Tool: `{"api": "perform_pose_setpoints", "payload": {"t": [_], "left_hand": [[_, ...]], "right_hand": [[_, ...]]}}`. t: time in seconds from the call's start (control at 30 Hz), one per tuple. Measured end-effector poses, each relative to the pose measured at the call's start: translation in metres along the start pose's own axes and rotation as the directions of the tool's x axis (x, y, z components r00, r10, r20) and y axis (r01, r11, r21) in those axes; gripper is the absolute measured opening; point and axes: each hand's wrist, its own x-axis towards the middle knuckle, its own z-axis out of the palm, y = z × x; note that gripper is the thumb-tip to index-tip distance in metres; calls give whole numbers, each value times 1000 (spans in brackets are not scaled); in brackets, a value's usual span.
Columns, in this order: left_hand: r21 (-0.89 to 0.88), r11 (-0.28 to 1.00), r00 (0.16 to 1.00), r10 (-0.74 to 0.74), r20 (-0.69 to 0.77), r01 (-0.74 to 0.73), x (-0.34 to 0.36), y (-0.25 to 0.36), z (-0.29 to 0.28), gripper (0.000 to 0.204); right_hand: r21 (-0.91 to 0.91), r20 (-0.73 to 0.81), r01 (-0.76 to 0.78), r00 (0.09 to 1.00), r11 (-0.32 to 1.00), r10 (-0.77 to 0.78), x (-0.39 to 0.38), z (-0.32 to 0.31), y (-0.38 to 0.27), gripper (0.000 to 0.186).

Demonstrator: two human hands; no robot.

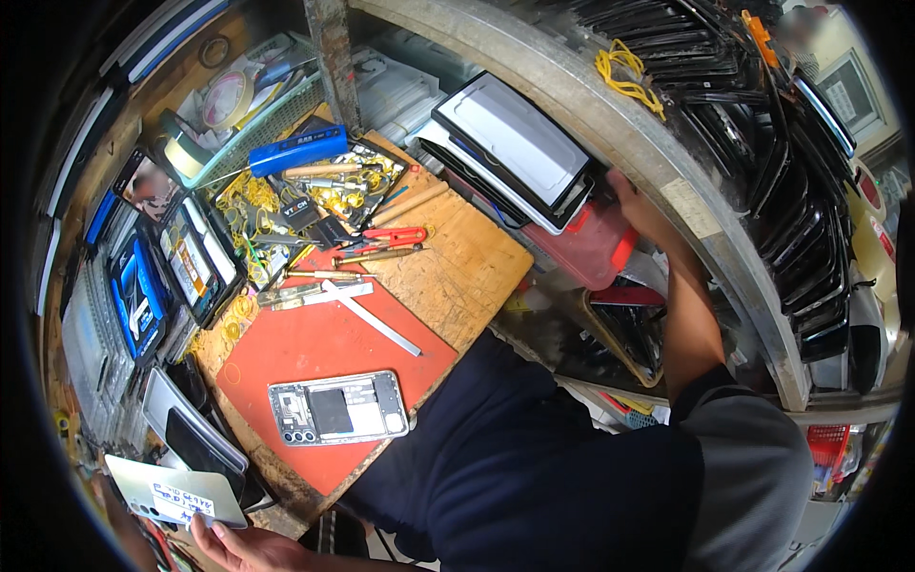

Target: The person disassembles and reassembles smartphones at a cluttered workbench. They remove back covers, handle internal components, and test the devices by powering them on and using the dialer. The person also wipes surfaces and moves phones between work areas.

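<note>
My left hand is closed on a silver phone back panel at the lower left, its thumb and fingers at the edge. The panel has camera rings and a handwritten white label. On the red work mat lies an opened phone, its inner parts showing. My right arm reaches far right, where my right hand touches the side of a red translucent plastic box. A stack of white and black flat phone panels rests on that box. The right fingers are mostly hidden.
A metal ruler-like strip, screwdrivers and red-handled pliers lie beyond the mat. A blue electric screwdriver sits by yellow wire bits. A metal shelf beam crosses beside my right arm. Phone boxes line the left.
</note>
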Motion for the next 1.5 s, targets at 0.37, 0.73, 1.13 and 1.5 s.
{"api": "perform_pose_setpoints", "payload": {"t": [0.37, 0.73, 1.13, 1.5], "left_hand": [[-405, 847, 926, -378, -5, 343, -6, -12, -28, 34], [-424, 833, 921, -390, 6, 356, -4, 40, 1, 34], [-415, 859, 882, -415, -224, 299, 14, 60, -41, 27], [-596, 597, 830, -502, 245, 537, -14, 89, -14, 41]], "right_hand": [[197, 151, -173, 978, 965, 145, 22, -61, -31, 42], [755, -215, 177, 976, 631, -17, 10, -125, -141, 11], [764, -499, 645, 606, 16, -619, 54, -166, -319, 14], [799, -510, 600, 634, -47, -582, 76, -154, -363, 24]]}}
